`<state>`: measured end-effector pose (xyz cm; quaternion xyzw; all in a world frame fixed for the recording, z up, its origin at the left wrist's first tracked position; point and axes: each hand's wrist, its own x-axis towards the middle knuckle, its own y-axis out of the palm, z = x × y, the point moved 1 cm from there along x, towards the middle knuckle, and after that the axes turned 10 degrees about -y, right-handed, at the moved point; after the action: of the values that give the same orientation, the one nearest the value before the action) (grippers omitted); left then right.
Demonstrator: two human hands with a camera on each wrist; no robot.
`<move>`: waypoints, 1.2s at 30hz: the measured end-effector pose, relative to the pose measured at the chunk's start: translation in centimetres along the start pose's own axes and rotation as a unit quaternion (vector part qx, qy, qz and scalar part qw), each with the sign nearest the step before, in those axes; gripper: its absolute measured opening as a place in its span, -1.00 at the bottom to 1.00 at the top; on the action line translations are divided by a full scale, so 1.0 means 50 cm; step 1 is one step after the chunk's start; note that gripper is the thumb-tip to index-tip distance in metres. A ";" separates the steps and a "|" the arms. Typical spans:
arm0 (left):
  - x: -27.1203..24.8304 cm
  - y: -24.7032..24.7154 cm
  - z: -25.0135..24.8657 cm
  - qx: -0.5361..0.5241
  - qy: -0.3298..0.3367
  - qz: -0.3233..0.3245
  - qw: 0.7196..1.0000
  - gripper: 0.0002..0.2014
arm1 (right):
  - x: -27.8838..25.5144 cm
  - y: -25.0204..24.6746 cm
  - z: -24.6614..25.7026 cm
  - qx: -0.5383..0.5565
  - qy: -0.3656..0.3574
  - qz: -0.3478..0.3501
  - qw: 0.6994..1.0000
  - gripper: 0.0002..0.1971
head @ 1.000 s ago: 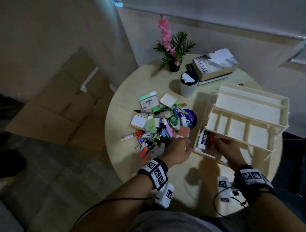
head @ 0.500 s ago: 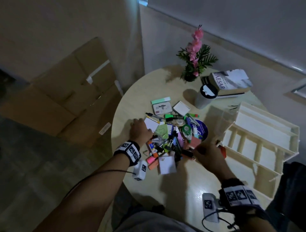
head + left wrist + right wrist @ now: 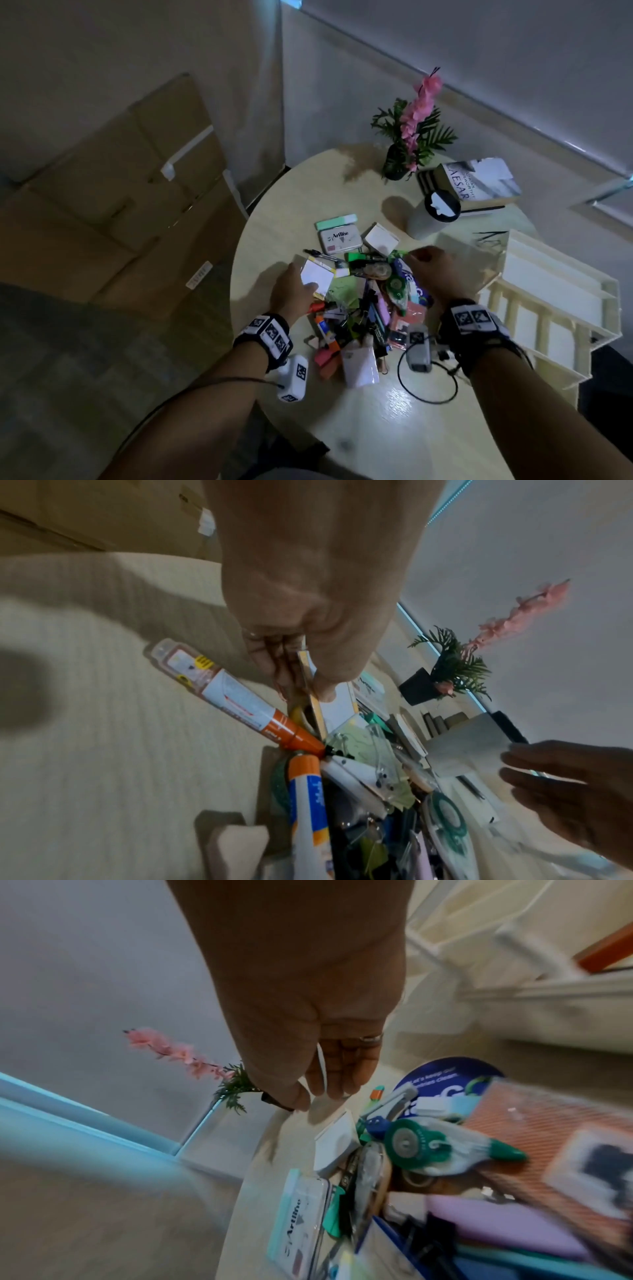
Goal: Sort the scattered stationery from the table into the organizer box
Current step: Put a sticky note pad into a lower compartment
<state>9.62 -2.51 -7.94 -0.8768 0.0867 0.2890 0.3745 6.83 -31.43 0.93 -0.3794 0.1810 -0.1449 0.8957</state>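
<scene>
- two hands are in the pile (image 3: 356, 308) now. what has the left hand (image 3: 291, 294) got?
- its fingers pinch the edge of a white notepad (image 3: 317, 277), at the near left of the pile.
- and the right hand (image 3: 435, 274)?
- further in, fingers held straight out over a small white pad (image 3: 334, 1137). it holds nothing that i can see.
- how should it lift the notepad?
- i think slowly, so the orange marker (image 3: 240, 696) beside it stays put. the box (image 3: 548, 308) waits far right.
</scene>
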 end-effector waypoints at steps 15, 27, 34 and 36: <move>-0.055 -0.099 0.012 -0.141 0.085 0.018 0.986 -0.90 | 0.167 0.143 -0.017 -0.218 -0.081 0.093 0.968 -0.17; -0.125 -0.033 -0.086 -0.169 0.106 0.073 0.977 -0.90 | 0.015 0.044 -0.047 0.246 0.013 0.002 0.969 -0.71; -0.202 0.069 -0.149 -0.172 0.078 0.122 0.974 -0.64 | -0.264 -0.115 -0.098 0.648 0.112 0.075 0.749 -0.47; -0.232 0.106 -0.178 -0.188 0.086 0.151 0.967 -0.69 | -0.304 -0.140 -0.138 0.649 0.139 0.066 0.745 -0.48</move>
<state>2.12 -13.30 0.41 -0.9299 0.1939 0.2764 0.1462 -10.58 -34.43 4.87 0.3306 0.1899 -0.2194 0.8980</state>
